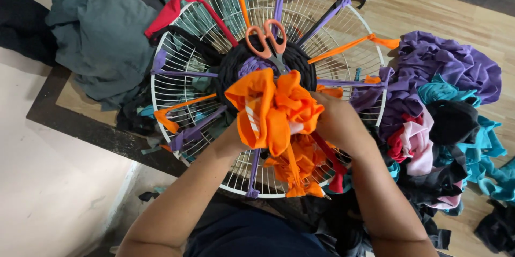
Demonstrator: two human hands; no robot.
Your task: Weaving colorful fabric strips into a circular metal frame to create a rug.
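Note:
A round white wire grille (182, 69) lies flat on the table, with purple, orange, red and black cloth strips tied from its rim to a dark woven centre (230, 64). Orange-handled scissors (266, 42) rest on that centre. My right hand (335, 123) grips a bunched orange cloth (273, 109) held over the near half of the grille. My left hand (233, 136) is mostly hidden behind the same orange bundle and seems to hold it from the left. More orange cloth hangs below, down to the near rim.
Grey-green garments (102, 37) are heaped at the left. A mixed pile of purple, teal, pink and black cloth (445, 101) lies to the right. The wooden table (477, 21) has a dark border; pale floor shows at the left.

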